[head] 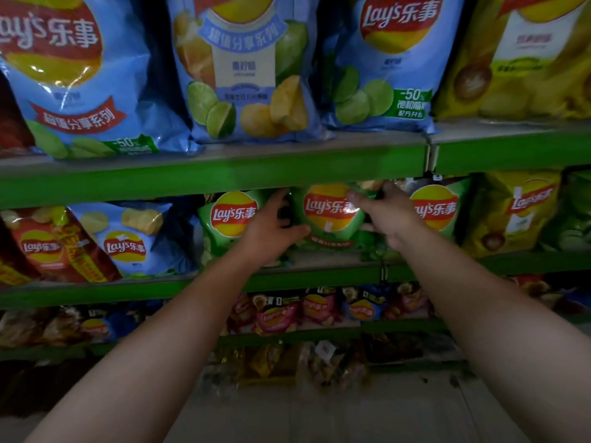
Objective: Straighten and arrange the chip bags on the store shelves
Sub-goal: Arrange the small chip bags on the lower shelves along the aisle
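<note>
On the middle shelf a green chip bag [329, 215] stands upright between two more green bags, one to its left [228, 219] and one to its right [438, 209]. My left hand [271, 228] grips the middle bag's left edge, thumb underneath at the front. My right hand [383, 212] holds its right edge, thumb across the upper front and fingers behind. The bag's upper corners are hidden under the green shelf lip [224, 177].
Large blue chip bags [243, 68] and a yellow one [524, 55] fill the top shelf. Red [54, 247], blue [128, 238] and yellow [515, 215] bags flank the green ones. Small pink and blue packs [316, 308] sit on the lower shelf, floor below.
</note>
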A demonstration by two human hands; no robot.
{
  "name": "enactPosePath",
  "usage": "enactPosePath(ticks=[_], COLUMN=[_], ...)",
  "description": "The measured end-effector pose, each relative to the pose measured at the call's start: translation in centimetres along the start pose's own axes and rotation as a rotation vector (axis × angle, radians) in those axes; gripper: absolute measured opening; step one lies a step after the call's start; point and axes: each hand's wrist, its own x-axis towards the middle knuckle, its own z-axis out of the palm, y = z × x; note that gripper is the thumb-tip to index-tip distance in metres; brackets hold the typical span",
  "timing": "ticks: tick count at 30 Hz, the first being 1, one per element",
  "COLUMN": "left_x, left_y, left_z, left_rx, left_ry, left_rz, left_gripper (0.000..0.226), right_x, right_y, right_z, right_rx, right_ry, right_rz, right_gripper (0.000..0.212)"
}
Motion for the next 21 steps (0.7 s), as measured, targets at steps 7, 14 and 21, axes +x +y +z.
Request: enactPosePath(ticks=[7, 14, 21], left_x=[0.0, -1.4, -4.1], left_y=[-0.3, 0.1, -2.2], left_z=[1.4, 3.4, 6.3], left_rx=[-0.151, -0.153, 0.081], left_ry=[0.077, 0.138, 0.399], left_rz=[-0.043, 0.002, -0.124], left_gripper=[0.099, 0.09, 0.038], right_x=[1.1, -0.1, -5.8], right_y=[2.8, 4.5, 9.5], right_z=[-0.1, -2.2, -11.7], right_rx=[-0.022, -0.001, 0.011], right_ry=[-0.124, -0.224, 0.177], right_rz=[0.064, 0.073, -0.021], right_gripper=[0.048, 0.081, 0.016])
